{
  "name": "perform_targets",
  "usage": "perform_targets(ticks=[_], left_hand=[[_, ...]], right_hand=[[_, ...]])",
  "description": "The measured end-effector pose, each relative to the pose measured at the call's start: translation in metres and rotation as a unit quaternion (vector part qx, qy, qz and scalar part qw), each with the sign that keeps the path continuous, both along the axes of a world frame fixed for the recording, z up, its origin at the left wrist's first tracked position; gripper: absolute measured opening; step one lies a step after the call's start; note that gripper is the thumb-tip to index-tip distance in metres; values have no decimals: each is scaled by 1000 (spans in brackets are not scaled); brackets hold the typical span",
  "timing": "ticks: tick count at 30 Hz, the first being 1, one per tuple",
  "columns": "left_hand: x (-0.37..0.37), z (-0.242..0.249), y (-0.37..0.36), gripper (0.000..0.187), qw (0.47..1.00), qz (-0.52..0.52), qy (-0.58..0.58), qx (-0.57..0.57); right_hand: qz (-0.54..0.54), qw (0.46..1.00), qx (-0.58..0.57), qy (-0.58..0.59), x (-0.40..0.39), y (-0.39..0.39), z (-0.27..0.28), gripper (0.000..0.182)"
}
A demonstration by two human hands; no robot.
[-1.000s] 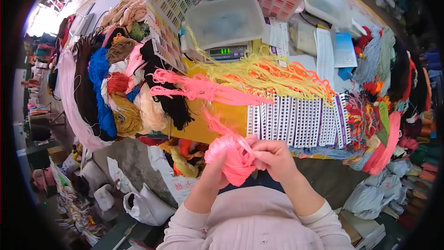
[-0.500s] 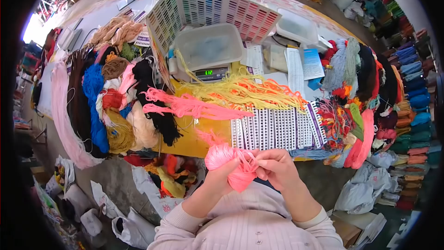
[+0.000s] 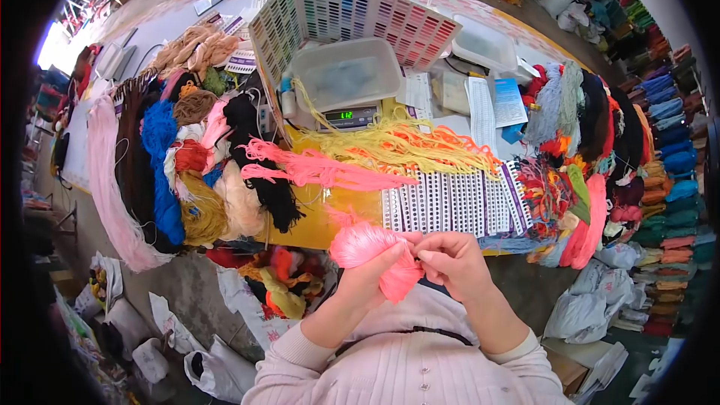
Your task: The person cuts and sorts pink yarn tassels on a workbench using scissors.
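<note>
A bundled skein of pink thread (image 3: 361, 246) is held above my lap at the table's front edge. My left hand (image 3: 369, 277) wraps round it from below, thumb lying over its front. At the skein's right side my right hand (image 3: 456, 264) is closed in a pinch on its strands; the exact strands between the fingertips are partly hidden. Beyond my hands, a loose hank of bright pink thread (image 3: 322, 169) lies across the yellow table top (image 3: 300, 217). Behind it spreads a pile of yellow and orange thread (image 3: 405, 142).
Punched white thread cards (image 3: 450, 202) lie right of centre. A scale (image 3: 349, 116) reading 1.12 carries a clear plastic tub (image 3: 345, 75), with a folding colour chart (image 3: 337, 11) standing behind. Coloured hanks (image 3: 161, 172) heap up at left and right (image 3: 592, 217). White bags (image 3: 217, 367) lie on the floor.
The strands that stretched in loops between the skein and my right fingers are now gathered close against the skein. The view has shifted slightly; both hands remain at the skein.
</note>
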State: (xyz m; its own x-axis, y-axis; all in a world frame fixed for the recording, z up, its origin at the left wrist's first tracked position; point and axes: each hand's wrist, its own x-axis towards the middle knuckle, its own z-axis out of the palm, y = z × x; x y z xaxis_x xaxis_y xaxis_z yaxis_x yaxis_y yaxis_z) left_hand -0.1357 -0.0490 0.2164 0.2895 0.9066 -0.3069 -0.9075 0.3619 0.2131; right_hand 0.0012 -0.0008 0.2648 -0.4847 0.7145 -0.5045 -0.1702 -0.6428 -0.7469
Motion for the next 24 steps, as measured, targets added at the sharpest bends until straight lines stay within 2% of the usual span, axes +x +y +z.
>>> perform_targets(ticks=[1, 3, 5, 7, 10, 13, 16, 21, 24], left_hand=[[-1, 4, 0, 28, 1000, 7, 2, 14], [-2, 10, 0, 27, 999, 17, 7, 43], [-1, 3, -4, 27, 998, 9, 55, 31], [0, -4, -7, 27, 997, 8, 68, 21], [-3, -5, -7, 27, 999, 11, 46, 10], [-6, 2, -5, 28, 999, 9, 31, 0], [-8, 1, -8, 29, 1000, 14, 20, 5], [-8, 0, -9, 28, 997, 1, 61, 54], [-7, 5, -10, 27, 999, 19, 33, 16]], right_hand=[[8, 999, 13, -38, -5, 0, 6, 9], [24, 992, 114, -43, -6, -3, -5, 8], [29, 987, 154, -39, -6, -4, -8, 8], [28, 990, 133, -23, -6, -4, -6, 7], [14, 1000, 7, 17, -7, -1, 3, 8], [24, 998, 19, 57, -6, 0, -1, 9], [25, 999, 1, 47, -8, -1, 1, 10], [55, 998, 44, -9, -10, -2, 4, 10], [49, 998, 38, -4, -9, -3, 2, 10]])
